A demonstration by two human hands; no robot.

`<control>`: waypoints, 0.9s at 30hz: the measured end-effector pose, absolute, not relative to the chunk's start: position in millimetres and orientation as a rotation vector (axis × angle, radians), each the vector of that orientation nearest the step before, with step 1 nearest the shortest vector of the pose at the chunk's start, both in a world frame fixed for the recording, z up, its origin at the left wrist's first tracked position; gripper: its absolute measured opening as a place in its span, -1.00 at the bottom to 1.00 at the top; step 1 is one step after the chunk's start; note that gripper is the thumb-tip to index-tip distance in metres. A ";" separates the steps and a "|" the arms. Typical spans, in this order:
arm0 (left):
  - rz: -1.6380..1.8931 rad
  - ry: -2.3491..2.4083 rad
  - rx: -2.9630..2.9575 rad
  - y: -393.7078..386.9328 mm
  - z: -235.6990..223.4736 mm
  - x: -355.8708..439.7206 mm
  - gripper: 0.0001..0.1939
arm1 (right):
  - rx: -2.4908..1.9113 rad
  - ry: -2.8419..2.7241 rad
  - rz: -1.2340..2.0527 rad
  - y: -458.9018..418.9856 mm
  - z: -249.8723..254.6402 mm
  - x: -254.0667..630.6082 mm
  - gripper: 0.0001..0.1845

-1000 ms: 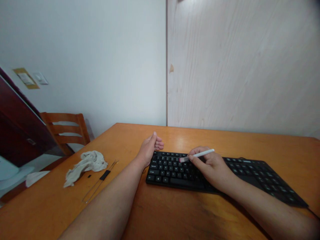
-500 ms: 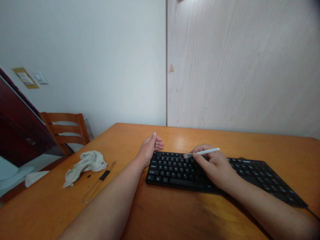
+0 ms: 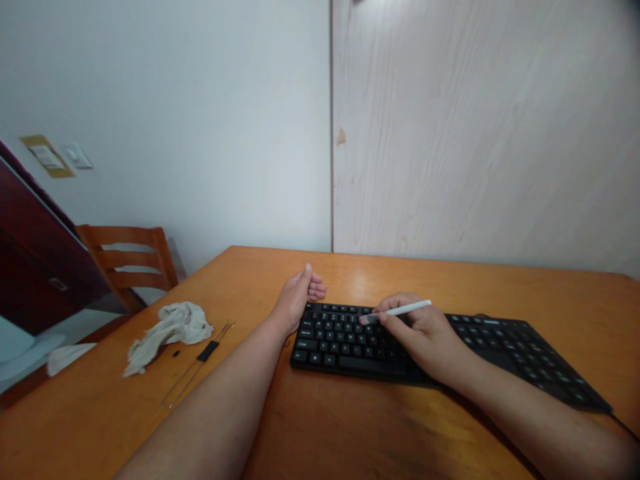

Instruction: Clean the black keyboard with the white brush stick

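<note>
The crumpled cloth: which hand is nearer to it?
Left. The left hand is right of the crumpled cloth, not touching it; the right hand is farther right, over the keyboard.

The keyboard (image 3: 350, 343) is showing black keys with pale lettering, the brush (image 3: 403, 308) is gleaming white above greyish bristles (image 3: 365, 320), the table (image 3: 350, 427) is glowing orange, the rag (image 3: 170, 333) is looking off-white, and the door (image 3: 475, 133) is showing pale streaky grain.
</note>
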State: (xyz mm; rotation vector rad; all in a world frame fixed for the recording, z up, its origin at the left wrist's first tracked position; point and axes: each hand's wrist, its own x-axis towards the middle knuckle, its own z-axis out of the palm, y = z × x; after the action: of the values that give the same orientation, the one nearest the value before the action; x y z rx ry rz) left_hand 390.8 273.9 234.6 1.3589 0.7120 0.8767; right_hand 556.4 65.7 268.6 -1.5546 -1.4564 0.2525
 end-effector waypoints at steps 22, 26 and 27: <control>0.863 0.713 1.381 275.5 233.9 390.7 -0.40 | -1.580 -1.473 0.228 65.5 266.0 557.6 -0.83; 0.862 0.720 1.383 275.4 234.6 390.7 -0.40 | -1.605 -1.403 0.226 66.4 265.4 559.2 -0.83; 0.862 0.723 1.384 275.4 234.6 390.7 -0.40 | -1.585 -1.399 0.246 66.3 265.8 558.7 -0.82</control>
State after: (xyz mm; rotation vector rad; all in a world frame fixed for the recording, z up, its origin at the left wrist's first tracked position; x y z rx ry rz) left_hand 390.7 275.4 234.6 1.3839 0.7225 0.8619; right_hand 558.7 66.3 265.8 -1.5849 -1.3991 0.2463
